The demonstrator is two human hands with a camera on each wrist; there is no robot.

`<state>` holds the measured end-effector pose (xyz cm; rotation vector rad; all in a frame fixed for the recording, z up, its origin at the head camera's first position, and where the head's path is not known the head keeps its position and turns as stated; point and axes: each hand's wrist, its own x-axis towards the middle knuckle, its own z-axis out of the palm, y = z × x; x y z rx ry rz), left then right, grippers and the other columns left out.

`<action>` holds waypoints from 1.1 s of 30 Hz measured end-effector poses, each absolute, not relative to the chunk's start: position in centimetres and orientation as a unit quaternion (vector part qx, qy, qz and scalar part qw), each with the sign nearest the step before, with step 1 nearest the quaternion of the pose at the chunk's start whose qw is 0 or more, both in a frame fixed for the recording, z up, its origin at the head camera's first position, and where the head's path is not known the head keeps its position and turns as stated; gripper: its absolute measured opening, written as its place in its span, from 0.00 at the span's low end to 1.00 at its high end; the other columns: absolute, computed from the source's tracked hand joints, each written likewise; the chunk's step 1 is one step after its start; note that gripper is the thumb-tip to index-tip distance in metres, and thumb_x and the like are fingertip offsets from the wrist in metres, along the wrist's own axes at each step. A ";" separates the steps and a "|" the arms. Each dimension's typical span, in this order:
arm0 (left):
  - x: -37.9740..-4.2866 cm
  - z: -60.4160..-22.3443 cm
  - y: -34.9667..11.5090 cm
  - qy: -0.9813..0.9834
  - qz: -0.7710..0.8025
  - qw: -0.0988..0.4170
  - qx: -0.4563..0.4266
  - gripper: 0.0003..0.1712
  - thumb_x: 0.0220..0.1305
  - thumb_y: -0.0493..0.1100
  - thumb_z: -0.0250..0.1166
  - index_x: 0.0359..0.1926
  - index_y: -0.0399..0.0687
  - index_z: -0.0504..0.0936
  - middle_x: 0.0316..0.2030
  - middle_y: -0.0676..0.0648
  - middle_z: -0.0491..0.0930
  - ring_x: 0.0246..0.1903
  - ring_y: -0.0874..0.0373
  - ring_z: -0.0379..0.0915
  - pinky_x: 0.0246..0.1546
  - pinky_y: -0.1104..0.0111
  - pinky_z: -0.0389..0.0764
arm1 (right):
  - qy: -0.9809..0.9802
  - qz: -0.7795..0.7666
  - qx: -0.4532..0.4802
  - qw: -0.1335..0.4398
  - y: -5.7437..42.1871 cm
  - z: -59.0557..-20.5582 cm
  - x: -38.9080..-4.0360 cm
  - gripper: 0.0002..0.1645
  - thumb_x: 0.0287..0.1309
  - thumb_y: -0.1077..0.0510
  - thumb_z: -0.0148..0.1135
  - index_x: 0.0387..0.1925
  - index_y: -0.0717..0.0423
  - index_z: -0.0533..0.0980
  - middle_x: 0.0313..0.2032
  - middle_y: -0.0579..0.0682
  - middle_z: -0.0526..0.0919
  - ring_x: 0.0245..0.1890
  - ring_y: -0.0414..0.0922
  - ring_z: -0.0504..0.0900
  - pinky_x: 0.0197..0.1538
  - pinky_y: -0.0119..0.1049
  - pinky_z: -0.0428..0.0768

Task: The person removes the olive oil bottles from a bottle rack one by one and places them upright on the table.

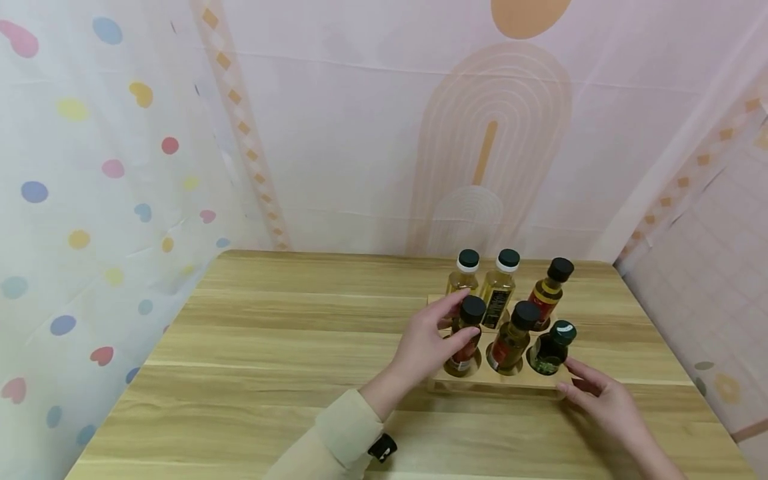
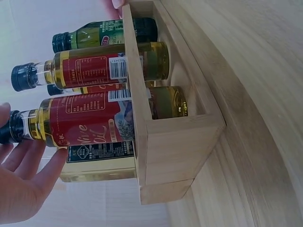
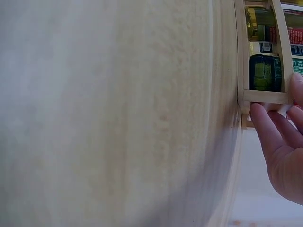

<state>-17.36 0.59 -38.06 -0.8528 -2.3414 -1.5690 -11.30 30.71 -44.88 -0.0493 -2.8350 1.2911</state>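
A two-tier wooden rack [image 1: 498, 383] holds several oil bottles upright in round holes. My left hand [image 1: 422, 343] grips the front-left olive oil bottle [image 2: 87, 118] near its black cap, with the thumb on the near side and fingers behind. That bottle has a red label and its base sits in the rack. My right hand [image 1: 613, 405] holds the rack's right front corner, thumb at the front and fingers along the end panel [image 3: 267, 96]. Nearest it stands a squat dark green bottle [image 1: 547, 353]. Another red-labelled bottle [image 1: 507, 347] occupies the front row's middle hole.
Behind, the rack's upper row carries two pale oil bottles [image 1: 497, 293] with dark green caps and a red-labelled bottle [image 1: 545, 300] with a black cap. The wooden table [image 1: 270, 347] extends left of the rack. A patterned curtain [image 1: 360, 133] hangs along the table's back edge.
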 end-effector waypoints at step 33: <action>-15.5 -32.3 -0.9 -0.716 -0.612 0.128 -0.310 0.22 0.52 0.27 0.66 0.50 0.34 0.75 0.42 0.38 0.79 0.39 0.49 0.77 0.40 0.57 0.80 | -0.922 0.386 -0.011 0.032 30.7 -44.9 -11.4 0.35 0.54 0.46 0.64 0.57 0.64 0.71 0.56 0.63 0.72 0.45 0.49 0.78 0.41 0.23 0.75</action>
